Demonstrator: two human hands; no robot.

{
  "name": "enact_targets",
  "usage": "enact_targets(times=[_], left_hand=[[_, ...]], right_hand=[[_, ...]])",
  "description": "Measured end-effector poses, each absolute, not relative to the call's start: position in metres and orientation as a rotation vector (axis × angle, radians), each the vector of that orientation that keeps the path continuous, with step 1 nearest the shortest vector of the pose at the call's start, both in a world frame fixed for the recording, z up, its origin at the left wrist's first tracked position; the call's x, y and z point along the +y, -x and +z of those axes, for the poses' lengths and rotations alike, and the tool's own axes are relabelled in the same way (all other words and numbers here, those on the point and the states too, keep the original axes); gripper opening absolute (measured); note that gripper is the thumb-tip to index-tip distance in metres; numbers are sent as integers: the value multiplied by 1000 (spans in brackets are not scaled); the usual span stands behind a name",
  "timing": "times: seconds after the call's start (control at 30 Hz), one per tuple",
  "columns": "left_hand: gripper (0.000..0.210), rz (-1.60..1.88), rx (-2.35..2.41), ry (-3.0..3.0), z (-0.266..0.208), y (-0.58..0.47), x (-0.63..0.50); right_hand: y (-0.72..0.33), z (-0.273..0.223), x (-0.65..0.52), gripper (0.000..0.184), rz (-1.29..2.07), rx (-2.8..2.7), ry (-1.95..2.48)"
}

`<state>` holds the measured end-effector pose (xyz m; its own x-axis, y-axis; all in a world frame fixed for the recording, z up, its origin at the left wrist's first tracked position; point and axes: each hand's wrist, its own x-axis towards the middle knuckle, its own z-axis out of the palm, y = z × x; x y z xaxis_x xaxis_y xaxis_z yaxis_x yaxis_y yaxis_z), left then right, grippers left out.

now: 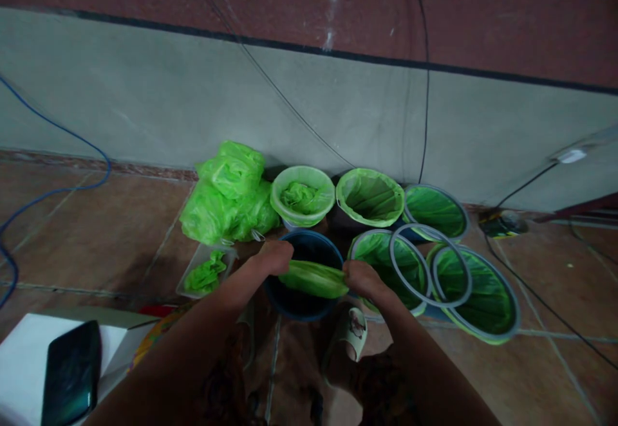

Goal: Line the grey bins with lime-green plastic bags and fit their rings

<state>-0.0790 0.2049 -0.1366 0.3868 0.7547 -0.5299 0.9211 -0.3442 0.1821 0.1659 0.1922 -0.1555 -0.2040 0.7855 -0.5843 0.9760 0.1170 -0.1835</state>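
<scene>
A green plastic bag (313, 278) is stretched between my two hands over a dark blue bin (295, 312). My left hand (276, 257) is closed on the bag's left end, and my right hand (361, 278) grips its right end. Beneath the bag, the bin's dark inside shows around it. Just right of my right hand stands a bin lined with green plastic (386, 255). A loose grey ring (393, 265) lies across the tops of that bin and its neighbour.
Along the wall stand a heap of green bags (226, 201), a pale tub (302, 217) and several lined bins, one with a white-edged liner (369, 220). A clear tray (186, 284) holds green plastic. A phone (72, 371) rests on a white box (24, 349). Cables (545, 300) cross the floor.
</scene>
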Motion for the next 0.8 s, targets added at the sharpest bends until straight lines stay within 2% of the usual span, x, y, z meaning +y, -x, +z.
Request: enact_targets(times=[0.13, 0.27, 0.37, 0.43, 0.5, 0.67, 0.73, 0.8], left_hand=[[39, -450, 1265, -2090, -139, 73, 202], [48, -353, 1417, -2091, -143, 69, 199], [35, -334, 1474, -2130, -142, 67, 197], [27, -360, 1531, -2156, -139, 67, 197], [27, -391, 1631, -2152, -135, 70, 200], [27, -338, 1802, -2133, -130, 80, 209], [27, -249, 1760, -2158, -133, 80, 210], [29, -115, 1673, -2169, -137, 77, 210]], right_hand=[[-161, -164, 194, 21, -933, 2185, -1962], [-152, -173, 193, 9, -1482, 2182, -2073], [-148, -175, 190, 8, -1941, 1961, -2087], [-147, -171, 188, 13, -2067, 1869, -2014], [-150, -167, 187, 17, -1925, 1958, -1899], [-160, -161, 180, 19, -959, 2128, -1567], [-159, -161, 177, 25, -858, 2108, -1499], [-155, -159, 176, 43, -855, 2127, -1541]])
